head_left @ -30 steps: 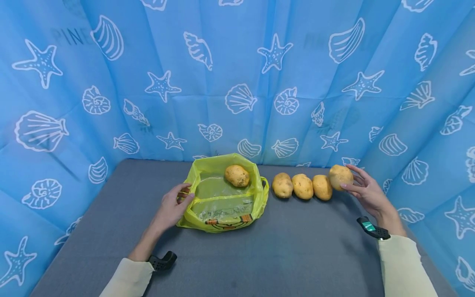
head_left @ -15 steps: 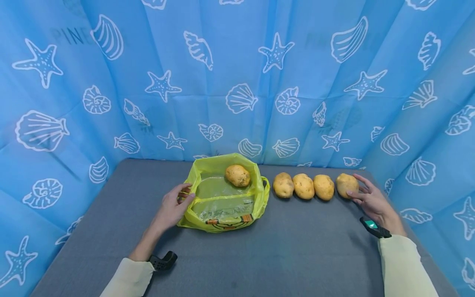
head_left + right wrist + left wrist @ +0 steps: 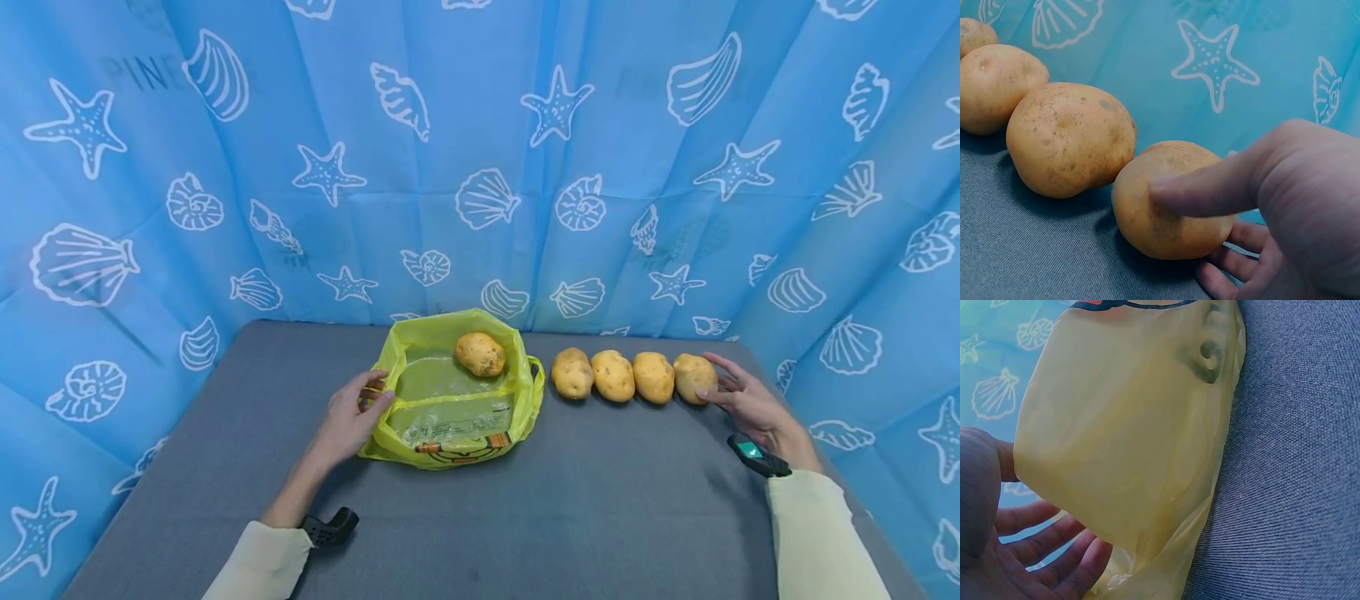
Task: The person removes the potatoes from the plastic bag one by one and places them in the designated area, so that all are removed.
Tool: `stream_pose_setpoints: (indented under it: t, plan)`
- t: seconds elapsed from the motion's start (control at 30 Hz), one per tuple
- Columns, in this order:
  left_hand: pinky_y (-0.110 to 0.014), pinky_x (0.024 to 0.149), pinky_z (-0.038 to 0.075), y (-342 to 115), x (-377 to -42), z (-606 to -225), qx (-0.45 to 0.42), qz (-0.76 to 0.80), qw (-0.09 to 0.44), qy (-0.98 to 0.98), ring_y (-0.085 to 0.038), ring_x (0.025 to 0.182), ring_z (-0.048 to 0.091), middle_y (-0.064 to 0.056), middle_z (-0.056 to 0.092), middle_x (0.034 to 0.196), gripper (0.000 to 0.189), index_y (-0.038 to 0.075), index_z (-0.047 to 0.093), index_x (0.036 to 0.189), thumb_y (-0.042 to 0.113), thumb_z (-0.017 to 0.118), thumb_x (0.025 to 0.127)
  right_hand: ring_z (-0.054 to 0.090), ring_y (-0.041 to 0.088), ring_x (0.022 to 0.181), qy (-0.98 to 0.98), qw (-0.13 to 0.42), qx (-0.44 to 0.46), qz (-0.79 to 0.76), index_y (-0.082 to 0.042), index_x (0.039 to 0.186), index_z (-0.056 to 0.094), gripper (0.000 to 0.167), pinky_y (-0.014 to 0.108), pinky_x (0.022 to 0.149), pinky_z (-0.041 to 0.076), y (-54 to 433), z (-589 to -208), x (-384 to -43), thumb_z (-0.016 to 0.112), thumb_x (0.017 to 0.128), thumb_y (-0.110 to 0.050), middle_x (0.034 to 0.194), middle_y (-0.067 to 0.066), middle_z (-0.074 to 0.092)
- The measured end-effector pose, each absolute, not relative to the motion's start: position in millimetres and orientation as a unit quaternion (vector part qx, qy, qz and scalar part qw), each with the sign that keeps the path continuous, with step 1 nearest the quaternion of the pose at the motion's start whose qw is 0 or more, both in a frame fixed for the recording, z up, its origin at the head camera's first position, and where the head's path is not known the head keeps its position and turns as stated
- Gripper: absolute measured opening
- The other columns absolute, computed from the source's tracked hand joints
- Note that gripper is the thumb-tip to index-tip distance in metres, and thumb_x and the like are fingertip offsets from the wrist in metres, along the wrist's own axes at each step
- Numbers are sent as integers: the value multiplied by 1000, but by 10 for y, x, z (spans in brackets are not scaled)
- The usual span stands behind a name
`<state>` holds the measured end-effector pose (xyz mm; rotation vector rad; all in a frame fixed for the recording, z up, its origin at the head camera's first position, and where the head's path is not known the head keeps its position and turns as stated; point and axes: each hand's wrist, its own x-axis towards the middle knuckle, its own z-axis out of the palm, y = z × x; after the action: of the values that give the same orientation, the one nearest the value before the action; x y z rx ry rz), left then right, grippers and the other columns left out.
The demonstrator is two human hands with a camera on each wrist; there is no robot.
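Observation:
My right hand holds the rightmost potato of a row on the grey cloth. In the right wrist view its thumb lies across the near side of that potato, with the fingers at its far side. This potato sits right beside the neighbouring potato. At the bag's left side, my left hand holds the rim of a yellow-green plastic bag. The bag's mouth is spread wide, and one potato lies inside at the back. Seen from the left wrist, the fingers are at the bag's edge.
Two more potatoes, one at the row's left end and one beside it, stand near the bag's handle. A blue curtain with shells and starfish hangs behind the grey cloth-covered table.
My right hand has lowered its potato onto the cloth at the row's right end, then shifted it left against its neighbour. The left hand and bag have stayed put.

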<state>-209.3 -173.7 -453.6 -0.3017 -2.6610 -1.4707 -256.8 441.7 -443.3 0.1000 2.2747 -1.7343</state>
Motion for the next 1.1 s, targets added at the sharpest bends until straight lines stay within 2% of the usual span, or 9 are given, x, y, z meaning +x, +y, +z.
stream_pose_setpoints:
  t: [0.1,0.6,0.8,0.93,1.1]
  plan:
    - [-46,92,50,-1738,-2091,-4540,-97,-480,40,-871,-30,112,59,-16,61,123,45,0,52,143,25,58,105,4,48,148,783,143,40,-604,-18,164,-6,91,62,117,11,4402,-4423,-2573,61,103,-16,163,32,-9]
    - [-48,94,50,-1731,-2084,-4542,-98,-480,37,-871,-31,114,59,-16,61,124,46,1,52,143,27,57,106,10,42,148,785,136,81,-599,-16,164,-4,92,47,118,27,4337,-4402,-2608,64,102,-27,164,30,-7]
    - [-48,94,50,-1732,-2092,-4548,-97,-478,36,-872,-30,114,58,-15,60,125,46,1,52,143,27,57,106,4,45,150,781,136,85,-604,-14,163,-5,92,57,120,14,4314,-4384,-2596,62,103,-31,165,28,-11]
    - [-48,94,50,-1732,-2096,-4552,-98,-477,40,-873,-30,114,58,-15,60,124,46,1,52,143,27,58,105,2,45,151,779,128,90,-607,-16,163,-6,93,59,120,11,4317,-4391,-2608,63,103,-33,165,27,-12]
    - [-47,94,50,-1734,-2088,-4558,-101,-479,38,-871,-30,113,59,-15,61,124,46,2,52,143,27,58,105,14,43,147,798,107,89,-586,-15,164,-3,91,53,117,25,4301,-4361,-2580,61,103,-37,165,30,-5]
